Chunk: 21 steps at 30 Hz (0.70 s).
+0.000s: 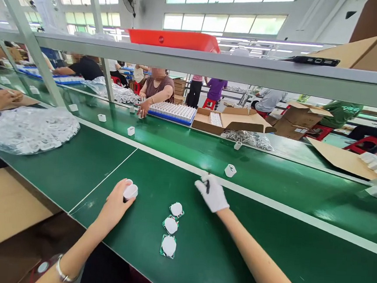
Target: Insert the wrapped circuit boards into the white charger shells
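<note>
My left hand (117, 201) is bare and closed round a small white plastic casing (131, 192), held just above the green bench. On my right hand (213, 195) is a white glove. Its fingers are bent together near the white strip, with a small dark thing (208, 186) at them that I cannot make out. Between my hands, in a rough column, lie a far circuit board (176, 209), a middle circuit board (170, 225) and a near circuit board (168, 246). Each is green with a round white disc on top.
Beyond the white strip (161, 151), white casings such as this one (230, 170) stand spaced along the green belt. A bag of white parts (27, 129) lies left, beside another person's hands. Across the belt a person reaches over near a blue tray (171, 115). A shelf (195, 60) crosses above.
</note>
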Each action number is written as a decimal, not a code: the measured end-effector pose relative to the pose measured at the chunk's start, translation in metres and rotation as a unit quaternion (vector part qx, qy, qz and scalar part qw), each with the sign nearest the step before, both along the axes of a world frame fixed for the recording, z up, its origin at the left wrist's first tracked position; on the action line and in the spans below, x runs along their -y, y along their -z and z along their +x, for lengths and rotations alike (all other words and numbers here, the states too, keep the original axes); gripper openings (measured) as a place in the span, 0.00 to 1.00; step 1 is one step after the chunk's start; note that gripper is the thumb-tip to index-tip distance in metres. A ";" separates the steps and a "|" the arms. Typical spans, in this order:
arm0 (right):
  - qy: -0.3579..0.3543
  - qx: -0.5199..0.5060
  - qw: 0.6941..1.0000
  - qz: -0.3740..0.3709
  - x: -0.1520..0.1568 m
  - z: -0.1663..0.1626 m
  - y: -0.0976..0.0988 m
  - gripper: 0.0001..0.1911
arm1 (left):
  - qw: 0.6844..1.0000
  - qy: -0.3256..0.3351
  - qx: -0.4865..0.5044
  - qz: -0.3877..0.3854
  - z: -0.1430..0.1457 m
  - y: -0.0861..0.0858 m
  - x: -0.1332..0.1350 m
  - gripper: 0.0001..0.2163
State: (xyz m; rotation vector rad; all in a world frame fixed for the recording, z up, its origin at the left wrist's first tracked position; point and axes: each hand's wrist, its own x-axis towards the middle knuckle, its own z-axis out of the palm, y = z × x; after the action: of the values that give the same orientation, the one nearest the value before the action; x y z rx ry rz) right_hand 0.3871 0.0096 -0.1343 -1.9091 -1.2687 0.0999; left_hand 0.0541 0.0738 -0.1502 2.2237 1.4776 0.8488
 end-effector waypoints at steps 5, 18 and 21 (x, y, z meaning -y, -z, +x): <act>-0.124 0.010 0.989 -0.083 0.042 -0.082 0.004 0.11 | 0.989 0.138 -0.043 -0.039 0.078 -0.020 -0.018 0.17; -0.124 -0.071 0.986 -0.084 0.088 -0.032 -0.016 0.10 | 0.957 0.260 -0.092 0.089 0.160 -0.013 -0.018 0.29; -0.278 -0.156 0.943 -0.094 0.093 -0.028 -0.015 0.09 | 0.938 0.298 -0.095 0.152 0.153 -0.014 -0.023 0.12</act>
State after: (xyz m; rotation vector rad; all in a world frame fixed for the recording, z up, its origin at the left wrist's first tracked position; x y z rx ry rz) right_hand 0.3596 -0.0835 -0.1192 -1.5485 -1.5765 0.8089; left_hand 0.2068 0.0963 -0.1362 2.8197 0.6720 0.7014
